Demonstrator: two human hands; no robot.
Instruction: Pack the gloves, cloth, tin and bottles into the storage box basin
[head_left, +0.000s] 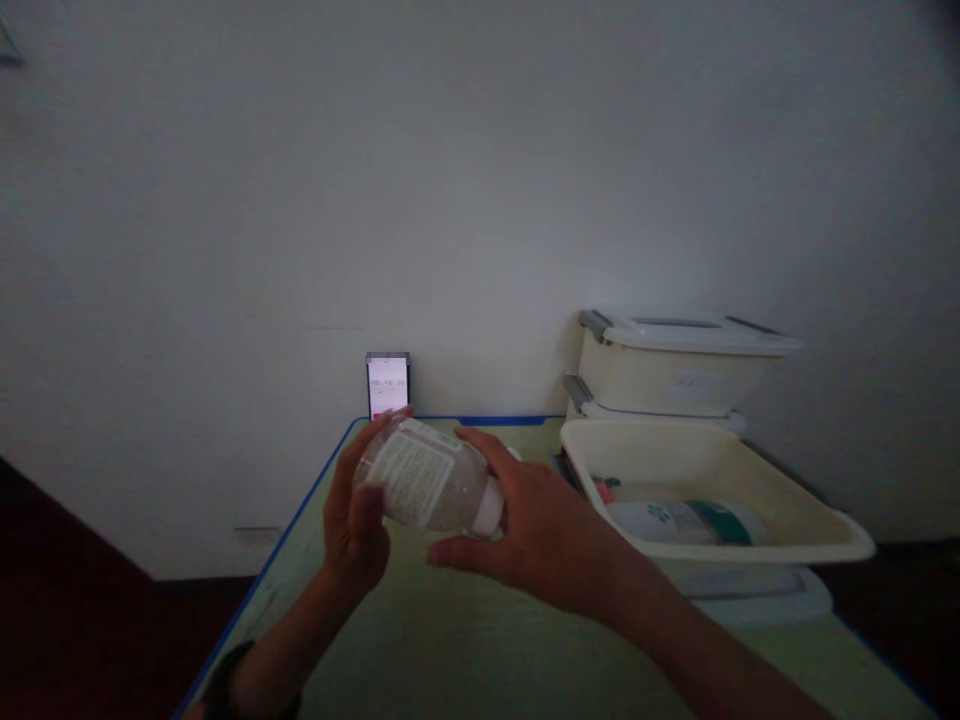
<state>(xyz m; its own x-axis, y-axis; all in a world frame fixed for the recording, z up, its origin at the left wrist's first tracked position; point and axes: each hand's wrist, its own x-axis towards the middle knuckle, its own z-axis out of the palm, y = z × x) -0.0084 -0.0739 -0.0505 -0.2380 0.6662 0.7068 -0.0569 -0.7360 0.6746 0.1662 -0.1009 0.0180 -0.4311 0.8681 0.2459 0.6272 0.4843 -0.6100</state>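
Note:
A clear plastic bottle (429,476) with a printed label and a white cap (489,507) lies tilted between my two hands, above the table. My left hand (358,520) grips its base end, thumb on the near side and fingers behind. Around the cap end curls my right hand (536,525); its fingers reach over the top of the bottle, and its thumb stretches out below. The palm side of the right hand hides part of the cap.
A phone (388,388) showing a timer stands against the wall at the table's far edge. On the right, an open cream bin (810,508) holds a white-and-green bottle (694,523) and small items. Behind it is a lidded box (660,375). The green table (420,640) has blue edging.

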